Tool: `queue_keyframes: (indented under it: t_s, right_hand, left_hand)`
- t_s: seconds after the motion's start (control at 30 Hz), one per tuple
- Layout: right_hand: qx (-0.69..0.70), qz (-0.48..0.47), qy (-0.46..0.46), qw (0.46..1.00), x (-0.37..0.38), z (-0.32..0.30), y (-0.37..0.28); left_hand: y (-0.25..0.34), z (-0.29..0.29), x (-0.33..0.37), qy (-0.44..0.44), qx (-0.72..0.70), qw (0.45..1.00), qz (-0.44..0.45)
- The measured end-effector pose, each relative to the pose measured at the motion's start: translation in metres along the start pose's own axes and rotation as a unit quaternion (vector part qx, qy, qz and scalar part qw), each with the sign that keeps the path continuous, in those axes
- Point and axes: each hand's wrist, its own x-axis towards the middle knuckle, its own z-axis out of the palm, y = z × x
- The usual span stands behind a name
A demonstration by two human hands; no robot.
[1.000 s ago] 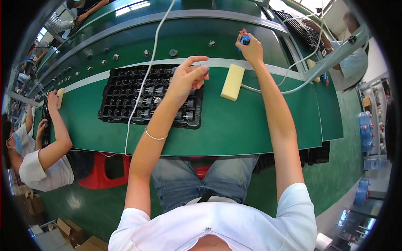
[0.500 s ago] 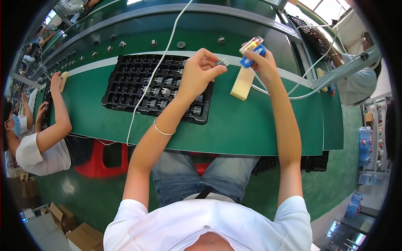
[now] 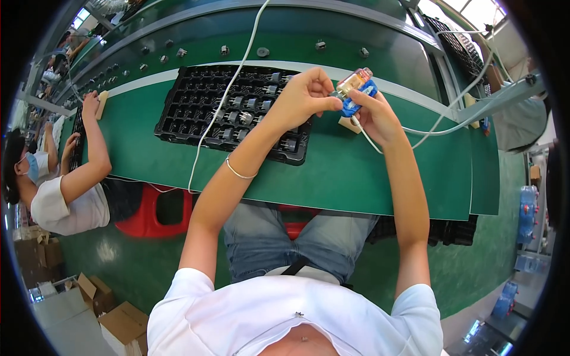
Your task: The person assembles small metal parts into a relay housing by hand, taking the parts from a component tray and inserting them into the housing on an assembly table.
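Green bench [image 3: 368,178] spans the view, curving toward the rim; on it lies a black compartment tray [image 3: 196,113], part filled with small metal-pronged parts [image 3: 246,117], many pockets at its left end bare, so the tray looks to me well short of finished; a white cable [image 3: 222,101] hangs down across it; a co-worker [image 3: 65,196] sits at the far left, hand on the bench. Above the tray's right end, both hands meet; the right hand [image 3: 377,115] is closed around a blue-handled tool [image 3: 355,102] with a clear amber top; the left hand [image 3: 300,95] pinches one small part [image 3: 336,94] between thumb and fingertips, held against the tool's tip; that piece seems to be mid-work, not yet set in a pocket.
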Motion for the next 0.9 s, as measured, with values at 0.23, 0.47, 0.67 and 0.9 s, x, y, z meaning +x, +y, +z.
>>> queue_keyframes:
  t_s: [0.23,0.47,0.67,0.9]
  right_hand:
    - [-0.207,-0.083,0.157,0.962,-0.015,-0.022,-0.012]
    - [-0.465,-0.233,0.277,0.808,-0.023,-0.023,0.002]
    - [-0.532,-0.233,0.271,0.767,-0.023,-0.013,0.006]
    - [-0.537,-0.245,0.277,0.758,-0.024,-0.014,0.009]
  left_hand:
    - [0.017,-0.050,0.007,0.086,0.351,0.932,0.009]
    - [-0.002,-0.086,0.002,0.139,0.654,0.733,-0.125]
    - [-0.002,-0.079,0.003,0.131,0.667,0.720,-0.138]
    - [-0.002,-0.071,0.005,0.154,0.608,0.779,0.004]
